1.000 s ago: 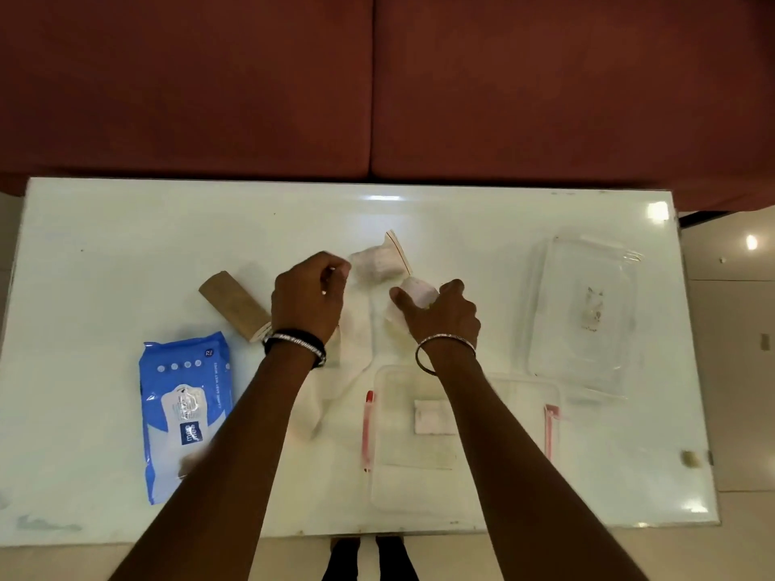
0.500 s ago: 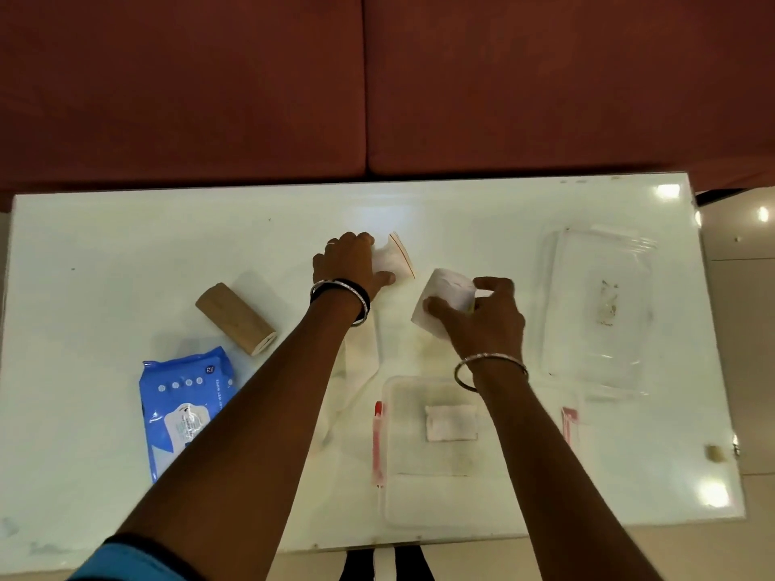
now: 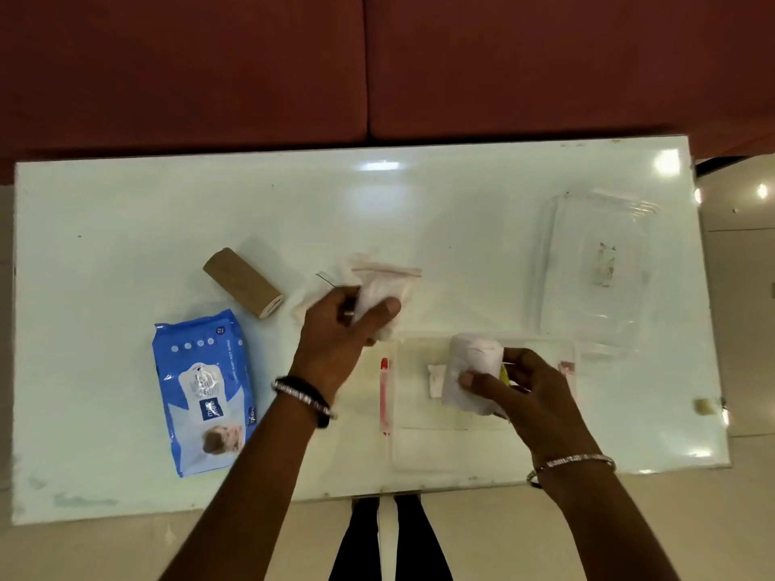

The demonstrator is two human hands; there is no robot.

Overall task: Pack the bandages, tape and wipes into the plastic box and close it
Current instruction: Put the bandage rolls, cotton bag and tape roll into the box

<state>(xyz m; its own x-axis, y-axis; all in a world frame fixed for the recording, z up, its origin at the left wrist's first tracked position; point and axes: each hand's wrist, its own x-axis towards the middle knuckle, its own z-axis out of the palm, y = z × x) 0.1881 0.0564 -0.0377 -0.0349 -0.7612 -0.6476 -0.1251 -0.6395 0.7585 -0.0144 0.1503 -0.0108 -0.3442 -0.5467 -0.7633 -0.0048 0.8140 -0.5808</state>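
My right hand [image 3: 530,396] grips a white bandage roll [image 3: 469,375] and holds it over the open clear plastic box [image 3: 423,450] at the table's near edge. A small white packet [image 3: 435,379] lies inside the box. My left hand [image 3: 339,333] holds a white bandage in a clear zip bag [image 3: 383,293], just left of and behind the box. A brown tape roll [image 3: 241,280] lies on its side further left. The blue wipes pack [image 3: 205,392] rests flat near the left front.
The box's clear lid [image 3: 595,274] lies at the right side of the white table [image 3: 126,228]. A red sofa [image 3: 377,65] stands behind the table. A small yellowish bit [image 3: 704,406] sits at the right edge. My legs show below the table's front edge.
My right hand carried the white bandage roll toward me, over the open box. My left hand drew the bagged bandage back from the table's middle toward the box.
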